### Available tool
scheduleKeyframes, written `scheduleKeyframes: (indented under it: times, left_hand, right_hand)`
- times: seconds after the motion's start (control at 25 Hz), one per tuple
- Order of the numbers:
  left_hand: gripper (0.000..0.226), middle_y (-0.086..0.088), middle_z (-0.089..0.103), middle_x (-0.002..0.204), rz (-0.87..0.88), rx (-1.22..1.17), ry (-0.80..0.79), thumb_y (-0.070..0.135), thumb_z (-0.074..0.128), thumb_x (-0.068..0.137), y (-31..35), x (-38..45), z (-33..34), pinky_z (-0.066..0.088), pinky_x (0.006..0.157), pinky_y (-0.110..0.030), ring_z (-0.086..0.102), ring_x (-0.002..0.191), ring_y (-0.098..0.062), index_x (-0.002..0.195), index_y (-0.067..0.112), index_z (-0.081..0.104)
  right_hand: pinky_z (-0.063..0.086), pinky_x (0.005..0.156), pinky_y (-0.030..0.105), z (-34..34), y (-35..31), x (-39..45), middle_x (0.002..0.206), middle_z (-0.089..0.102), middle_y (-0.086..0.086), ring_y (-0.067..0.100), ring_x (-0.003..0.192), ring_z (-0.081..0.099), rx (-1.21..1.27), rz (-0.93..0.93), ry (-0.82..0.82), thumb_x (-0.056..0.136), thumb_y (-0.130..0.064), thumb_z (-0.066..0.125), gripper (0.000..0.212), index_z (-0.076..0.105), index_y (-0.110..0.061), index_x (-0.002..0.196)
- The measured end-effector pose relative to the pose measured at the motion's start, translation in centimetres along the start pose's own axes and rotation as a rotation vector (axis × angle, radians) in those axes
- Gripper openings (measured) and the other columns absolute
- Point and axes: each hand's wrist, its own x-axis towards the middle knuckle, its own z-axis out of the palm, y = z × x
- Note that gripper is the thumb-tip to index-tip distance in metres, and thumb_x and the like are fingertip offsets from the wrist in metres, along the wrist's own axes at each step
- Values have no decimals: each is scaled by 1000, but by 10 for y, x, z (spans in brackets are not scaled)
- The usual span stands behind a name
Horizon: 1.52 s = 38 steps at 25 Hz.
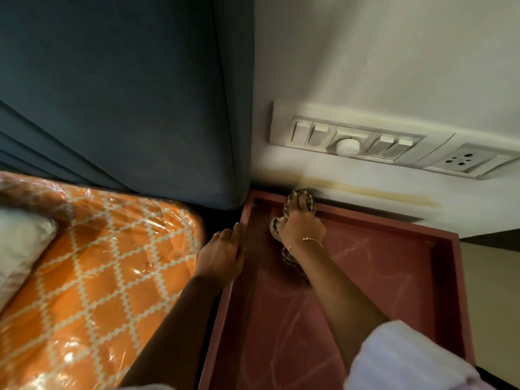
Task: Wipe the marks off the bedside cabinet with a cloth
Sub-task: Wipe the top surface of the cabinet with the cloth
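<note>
Reaching from where the head camera looks down, the right hand has the patterned cloth bunched under it at the far edge of the bedside cabinet, right where the raised rim meets the wall; its fingers are curled over the cloth and press it down, with cloth wrapping around and ahead of the fingertips and a loose tail trailing back under the wrist. That grip looks chosen to keep a firm pad of fabric on the far corner. The left hand rests on the cabinet's left rim, just beside the right hand, fingers straight and close together, seemingly to steady the body for the reach. Pale chalk-like marks cross the red top behind and to the right of the wiping fingers, so most of the surface still seems to need wiping. Left of the resting fingers lies a plastic-wrapped orange mattress; above the cloth, a switch panel sits on the wall.
</note>
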Motion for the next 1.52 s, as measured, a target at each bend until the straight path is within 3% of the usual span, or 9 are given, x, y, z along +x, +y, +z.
scheduleKeyframes:
  times: [0.08,0.24,0.44,0.56,0.76,0.88,1.04,1.28,1.52]
  left_hand:
    - [56,-15,55,121,-20,-4,-1,22,48,92,0,-2,-1,45,87,-36,53,112,-32,142,7,30]
    - [52,-14,55,123,-78,-124,3,20,47,93,-3,-6,-1,42,91,-36,51,114,-32,141,7,33]
    - [34,-19,70,90,123,171,136,15,55,77,-8,-11,-8,55,75,-49,68,86,-39,103,-4,66]
    - [43,-14,72,97,180,378,60,28,41,81,-11,-17,-10,49,84,-55,66,99,-37,101,2,70]
    - [66,-16,70,106,202,396,55,24,6,97,-26,-29,2,49,84,-53,63,106,-35,109,-1,66]
    - [58,-14,70,107,211,399,82,26,17,96,-26,-35,4,42,99,-44,62,107,-34,108,0,67]
    - [48,-14,71,102,237,418,139,22,33,81,-30,-43,9,12,110,-40,62,108,-35,104,0,69]
    - [61,-16,69,109,229,371,116,31,36,66,-38,-60,17,6,111,-40,52,120,-38,107,-2,67]
    - [65,-19,59,125,257,383,129,36,39,71,-54,-89,18,1,115,-40,24,134,-30,120,-3,58]
  right_hand:
    - [38,100,38,-3,-31,5,156,10,0,26,138,26,5,-132,-64,94,-31,41,60,16,-21,148]
    - [39,99,36,-14,-45,18,151,30,2,27,131,38,-39,-203,-98,94,-31,41,46,37,-26,139]
    - [41,97,36,14,-38,-31,156,3,-14,21,130,41,-101,-418,-159,90,-25,47,67,14,-34,147]
    - [45,92,34,21,-38,-30,155,2,-19,24,121,48,-134,-414,-105,88,-29,51,70,13,-36,147]
    - [44,92,34,24,-48,-17,156,1,-15,25,122,47,-104,-363,-108,88,-23,50,72,11,-34,147]
    - [44,91,36,28,-44,-40,156,-2,-13,29,118,50,-95,-396,-174,90,-22,46,69,9,-31,148]
    - [46,93,35,35,-31,-63,155,-2,-19,24,121,46,-151,-496,-184,91,-21,46,69,9,-36,147]
    - [44,92,35,18,-43,-23,154,-3,-21,28,115,50,-193,-421,-162,93,-16,41,66,10,-38,146]
    - [48,84,34,58,-28,-102,155,-5,-19,26,110,51,-150,-530,-207,95,-18,40,65,6,-37,147]
